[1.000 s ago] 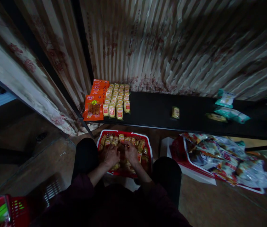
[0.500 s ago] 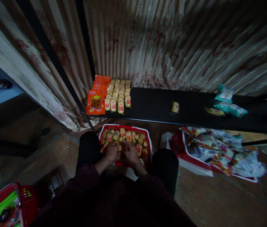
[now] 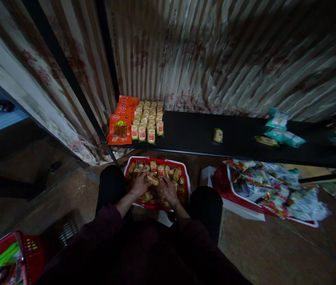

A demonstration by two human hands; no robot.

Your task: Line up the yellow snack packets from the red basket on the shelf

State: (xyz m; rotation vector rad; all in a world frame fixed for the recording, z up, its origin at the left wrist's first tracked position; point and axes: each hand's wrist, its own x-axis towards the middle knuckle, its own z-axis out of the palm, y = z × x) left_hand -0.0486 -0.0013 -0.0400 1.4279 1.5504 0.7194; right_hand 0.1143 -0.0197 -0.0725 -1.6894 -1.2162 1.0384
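Down low between the person's knees, a red basket (image 3: pixel 187 179) sits on the brown floor, heaped with small yellow snack packets (image 3: pixel 161 170). Both hands are in it. The left hand (image 3: pixel 139 186) lies palm down at about nine o'clock in the basket, its fingers bent over the heap, and its fingertips touch one packet (image 3: pixel 153 180) that lies crosswise between the two hands; whether they actually pinch it I cannot tell. The right hand (image 3: pixel 168 190) is just beside it at about four o'clock from that packet, fingers curled down into the pile, and whether they hold anything is hidden in the dim light. At twelve o'clock from the basket runs a long black shelf (image 3: pixel 191 132) against a striped, stained wall covering (image 3: pixel 215 59). On the shelf's left end, neat rows of the same yellow packets (image 3: pixel 149 118) stand in files, and touching them at nine o'clock is a stack of orange packets (image 3: pixel 123 120). A single yellow packet (image 3: pixel 218 135) lies alone near the shelf's middle, well apart from the rows. Farther along at three o'clock lie a few teal bags (image 3: pixel 281 127). On the floor at three o'clock from the hands, a second red basket (image 3: pixel 223 180) holds a loose jumble of larger printed bags (image 3: pixel 270 190). At seven o'clock, in the picture's corner, is another red basket (image 3: pixel 31 253).
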